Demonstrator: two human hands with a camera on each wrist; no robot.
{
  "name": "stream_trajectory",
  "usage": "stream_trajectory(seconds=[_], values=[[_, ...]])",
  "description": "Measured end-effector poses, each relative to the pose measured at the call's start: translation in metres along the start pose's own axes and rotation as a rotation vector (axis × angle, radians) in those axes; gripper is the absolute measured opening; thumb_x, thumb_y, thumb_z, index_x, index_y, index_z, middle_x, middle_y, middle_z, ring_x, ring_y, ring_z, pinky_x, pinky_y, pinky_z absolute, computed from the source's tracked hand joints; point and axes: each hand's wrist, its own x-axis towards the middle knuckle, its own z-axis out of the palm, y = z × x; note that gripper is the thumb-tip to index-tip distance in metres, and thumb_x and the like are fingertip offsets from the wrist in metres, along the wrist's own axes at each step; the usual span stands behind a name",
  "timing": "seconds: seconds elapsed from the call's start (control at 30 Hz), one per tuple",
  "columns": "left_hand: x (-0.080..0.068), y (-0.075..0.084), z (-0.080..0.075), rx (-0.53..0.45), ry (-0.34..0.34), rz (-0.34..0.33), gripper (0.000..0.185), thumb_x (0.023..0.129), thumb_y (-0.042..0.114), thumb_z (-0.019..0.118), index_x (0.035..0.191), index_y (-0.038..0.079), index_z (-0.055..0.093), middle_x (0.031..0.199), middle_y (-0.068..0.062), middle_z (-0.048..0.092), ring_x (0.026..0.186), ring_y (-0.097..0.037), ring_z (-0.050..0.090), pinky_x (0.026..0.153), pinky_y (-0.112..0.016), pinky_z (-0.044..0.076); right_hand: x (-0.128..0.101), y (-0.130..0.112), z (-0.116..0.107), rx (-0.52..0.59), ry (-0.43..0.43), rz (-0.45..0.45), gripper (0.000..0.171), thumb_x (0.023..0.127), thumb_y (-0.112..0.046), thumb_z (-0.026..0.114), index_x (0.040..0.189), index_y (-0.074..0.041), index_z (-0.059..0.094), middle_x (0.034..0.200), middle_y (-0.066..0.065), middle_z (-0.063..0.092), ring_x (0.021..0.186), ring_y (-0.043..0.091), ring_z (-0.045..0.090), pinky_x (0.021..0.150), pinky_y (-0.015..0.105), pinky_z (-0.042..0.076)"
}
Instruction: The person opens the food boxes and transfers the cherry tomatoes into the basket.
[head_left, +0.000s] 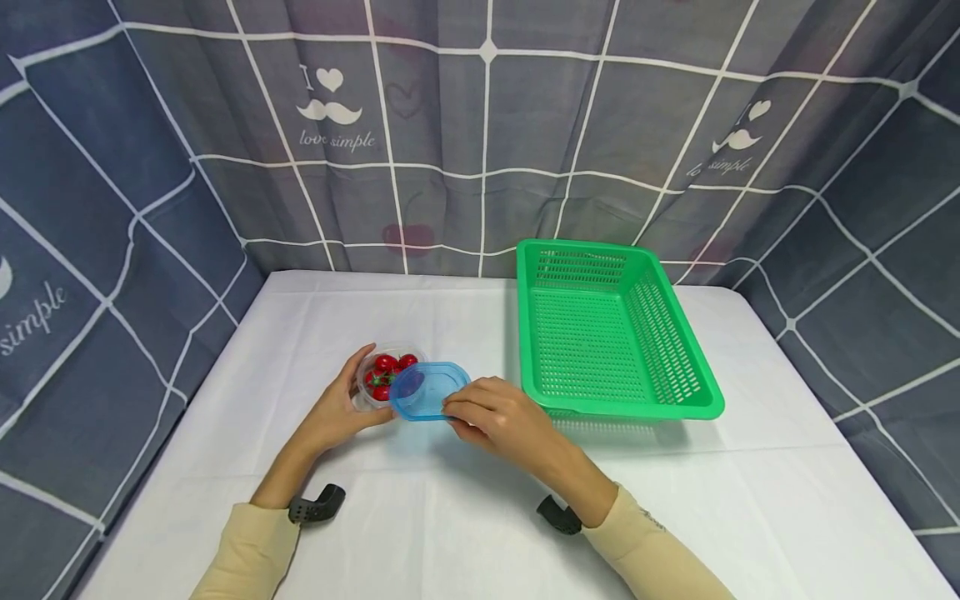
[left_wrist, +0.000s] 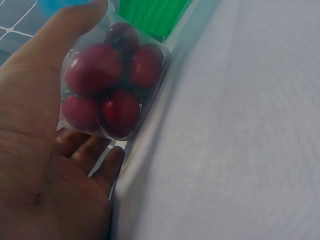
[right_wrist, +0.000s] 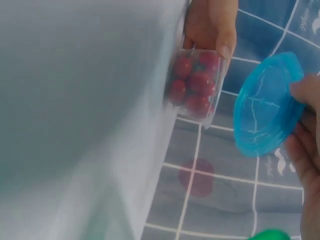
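Observation:
A small clear plastic container [right_wrist: 206, 120] full of red cherry tomatoes [head_left: 385, 363] stands on the white table, left of the middle. My left hand [head_left: 335, 417] grips it from the left, thumb on the near side and fingers round the far side. Its top is uncovered. Above and to the right of it, my right hand [head_left: 504, 419] pinches a translucent blue lid [head_left: 429, 392] by its right edge. In the head view the lid overlaps the container's right part; in the right wrist view a gap shows between them, with the lid tilted.
A green plastic basket [head_left: 528, 333] with perforated walls stands on the table [head_left: 465, 517] to the right, beyond my right hand. Grey curtains [head_left: 442, 108] with white grid lines enclose the back and both sides.

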Motion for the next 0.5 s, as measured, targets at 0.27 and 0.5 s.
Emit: stream_trajectory(seconds=[0.27,0.5], values=[[-0.002,0.005,0.0,0.081,0.024,-0.07,0.113,0.078,0.041,0.09,0.165,0.022,0.02,0.168,-0.021,0.024,0.151,-0.05,0.029,0.12,-0.066,0.029,-0.025,-0.006,-0.01,0.017,-0.077,-0.049,0.028,0.076,-0.006,0.088,0.102,-0.01,0.078,0.104,-0.005,0.076,0.097,0.01,0.068,0.092,0.02,0.055],[0.0,0.005,0.002,0.068,0.018,-0.071,0.112,0.078,0.04,0.091,0.164,0.023,0.021,0.169,-0.019,0.023,0.151,-0.049,0.029,0.121,-0.065,0.028,-0.038,-0.009,-0.011,-0.021,-0.166,-0.034,0.027,0.078,-0.009,0.088,0.103,-0.011,0.077,0.103,-0.005,0.075,0.099,0.008,0.07,0.094,0.02,0.055]])
